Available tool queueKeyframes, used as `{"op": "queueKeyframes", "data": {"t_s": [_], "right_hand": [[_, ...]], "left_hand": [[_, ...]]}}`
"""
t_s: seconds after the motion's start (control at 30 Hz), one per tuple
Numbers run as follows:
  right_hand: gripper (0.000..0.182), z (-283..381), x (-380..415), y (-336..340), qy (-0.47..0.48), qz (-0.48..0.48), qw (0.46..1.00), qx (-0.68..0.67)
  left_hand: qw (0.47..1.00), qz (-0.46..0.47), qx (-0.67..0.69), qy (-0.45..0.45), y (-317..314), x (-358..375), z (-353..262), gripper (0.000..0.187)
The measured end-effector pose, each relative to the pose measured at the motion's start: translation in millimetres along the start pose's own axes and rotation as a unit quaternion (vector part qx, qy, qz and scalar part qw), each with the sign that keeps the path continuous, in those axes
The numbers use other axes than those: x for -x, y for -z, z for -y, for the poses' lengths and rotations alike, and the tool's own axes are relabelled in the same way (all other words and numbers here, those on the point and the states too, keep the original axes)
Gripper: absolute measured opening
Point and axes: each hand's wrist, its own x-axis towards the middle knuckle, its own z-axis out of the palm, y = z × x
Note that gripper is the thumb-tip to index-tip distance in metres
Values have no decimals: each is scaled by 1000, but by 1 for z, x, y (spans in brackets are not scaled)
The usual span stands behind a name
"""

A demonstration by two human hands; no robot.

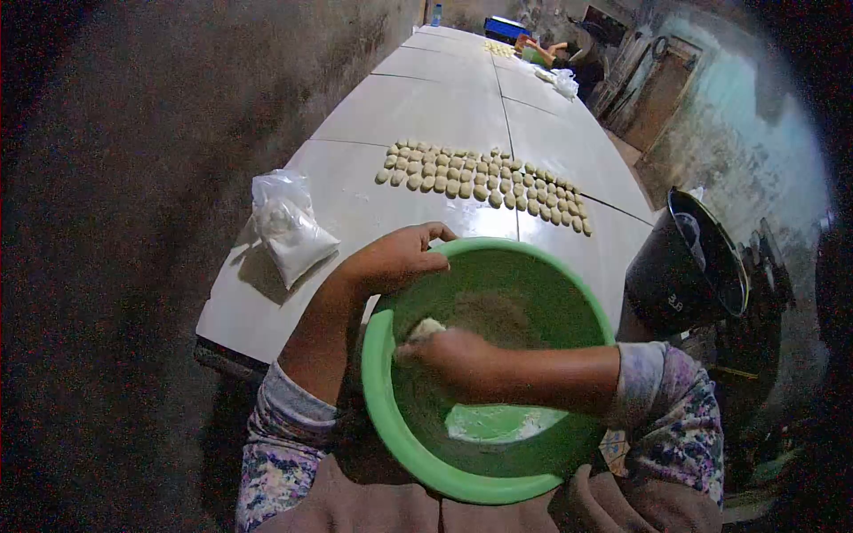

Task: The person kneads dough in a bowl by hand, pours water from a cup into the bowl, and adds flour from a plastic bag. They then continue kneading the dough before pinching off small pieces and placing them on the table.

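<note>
A green plastic basin (382,417) is tilted toward me against my body at the table's near edge. My left hand (400,258) grips its upper left rim, thumb and fingers at the edge. Inside the basin, my right hand (453,360) is closed, slightly blurred, with a pale lump of dough (428,329) showing at its fingers near the left wall. White floury residue (498,425) coats part of the basin's inside. Beyond the basin, several rows of small oval dough pieces (480,178) lie on the white tiled table (444,98).
A plastic bag of white powder (289,231) stands on the table at left. To the right is a large black bucket (675,266). At the far end, another person's arm (555,49) is near a blue container (506,29), more dough pieces (499,48) and a white plastic bag (565,83).
</note>
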Motion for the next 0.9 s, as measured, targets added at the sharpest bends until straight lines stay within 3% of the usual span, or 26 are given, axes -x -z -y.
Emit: {"op": "queueKeyframes", "data": {"t_s": [0.03,0.07,0.1,0.13,0.2,0.23,0.3,0.33,0.43,0.5,0.53,0.6,0.63,0.7,0.8,0.83,0.87,0.9], "right_hand": [[31,-4,7,-4,76,26,959,271],[32,-12,14,-9,148,52,841,517],[31,-28,20,-14,177,2,878,445],[31,-15,32,-11,176,5,878,445],[38,12,63,-1,24,105,844,525],[38,10,71,4,24,108,843,526],[48,7,81,12,137,-115,882,435],[59,14,79,17,80,-130,872,465],[53,6,60,38,98,-82,840,528],[55,-17,39,43,306,19,814,493],[50,-16,35,27,242,22,784,571],[40,-21,25,19,263,19,800,540],[40,-18,21,11,261,19,801,538],[50,-6,17,-7,159,10,815,556],[45,-15,6,-3,212,-19,831,514],[41,-5,8,-4,135,-6,850,509],[41,-9,7,0,135,-8,849,510],[37,-9,6,3,182,-72,828,525]], "left_hand": [[1000,5,2,-1,-1,1,-2,47],[1000,10,4,1,-2,4,-2,48],[1000,18,2,-11,0,2,1,48],[1000,16,5,-10,1,4,-1,48],[1000,15,8,6,2,8,-5,48],[999,17,44,-2,2,4,0,48],[1000,7,9,-5,1,6,-3,48],[1000,-1,-30,-9,0,8,-8,48],[1000,2,-28,6,-3,6,-6,47],[1000,11,-1,1,-3,10,-10,46],[1000,8,-1,3,-1,8,-7,46],[999,9,2,-45,-1,3,5,45],[1000,-7,-7,-14,-3,10,-7,43],[999,-19,-43,1,-4,17,-18,43],[996,-31,-86,10,-3,16,-17,42],[996,-35,-87,6,-2,15,-14,42],[995,-35,-89,4,0,14,-8,42],[996,-33,-88,-7,1,13,-8,42]]}}
